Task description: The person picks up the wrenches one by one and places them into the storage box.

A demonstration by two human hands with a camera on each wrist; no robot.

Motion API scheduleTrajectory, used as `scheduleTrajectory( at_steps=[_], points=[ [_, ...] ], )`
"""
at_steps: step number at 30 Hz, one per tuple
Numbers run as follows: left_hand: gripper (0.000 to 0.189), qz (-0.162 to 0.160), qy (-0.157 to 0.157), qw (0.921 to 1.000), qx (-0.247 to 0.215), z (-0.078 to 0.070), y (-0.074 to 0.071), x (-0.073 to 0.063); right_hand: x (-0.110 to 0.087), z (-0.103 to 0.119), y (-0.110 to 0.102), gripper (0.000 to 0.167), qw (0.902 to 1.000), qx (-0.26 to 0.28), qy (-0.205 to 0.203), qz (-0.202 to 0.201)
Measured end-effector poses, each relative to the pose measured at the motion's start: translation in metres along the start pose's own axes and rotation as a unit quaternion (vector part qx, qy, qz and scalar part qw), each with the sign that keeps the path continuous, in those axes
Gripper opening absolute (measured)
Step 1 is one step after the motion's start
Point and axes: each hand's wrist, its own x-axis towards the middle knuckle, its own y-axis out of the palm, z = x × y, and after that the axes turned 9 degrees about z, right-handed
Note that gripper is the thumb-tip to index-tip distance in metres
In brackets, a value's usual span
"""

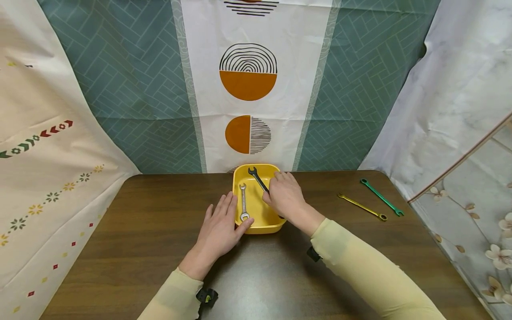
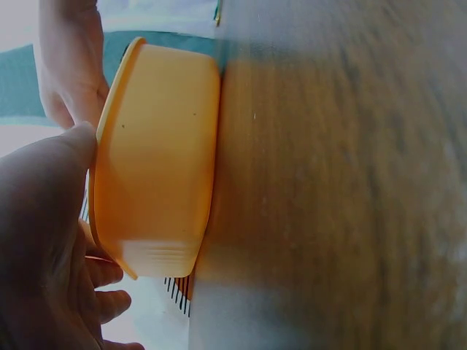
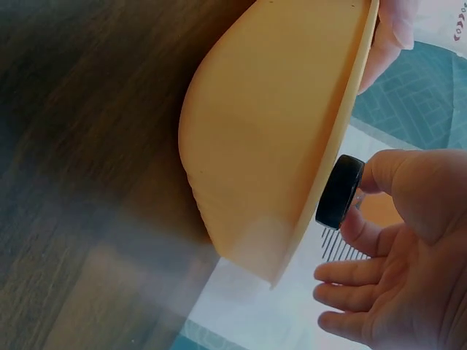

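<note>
A yellow plastic tray (image 1: 262,230) stands at the back of the table, in front of the hanging cloth. Inside it lies a silver wrench (image 1: 243,202), lengthwise along the left side. My right hand (image 1: 286,195) pinches a black wrench (image 1: 259,178) between thumb and index finger, over the tray's right part; its dark ring end (image 3: 341,191) shows beside the rim in the right wrist view. With fingers extended, my left hand (image 1: 219,226) rests against the tray's left side, the thumb over the near-left rim. In the left wrist view, the tray's outer wall (image 2: 157,146) hides the wrenches.
To the right on the brown wooden table (image 1: 132,249) lie a yellow wrench (image 1: 362,206) and a green wrench (image 1: 382,197), side by side and slanted. A patterned cloth (image 1: 152,89) hangs behind the table's back edge, with more cloth at both sides.
</note>
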Motion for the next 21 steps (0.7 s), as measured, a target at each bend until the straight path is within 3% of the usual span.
scheduleTrajectory(
  at_steps=[21],
  points=[
    [0.094,-0.018,0.006,0.9998,0.003,0.000,0.001,0.000,0.007,0.011,0.011,0.045,0.9991,0.020,0.020,0.030]
  ],
)
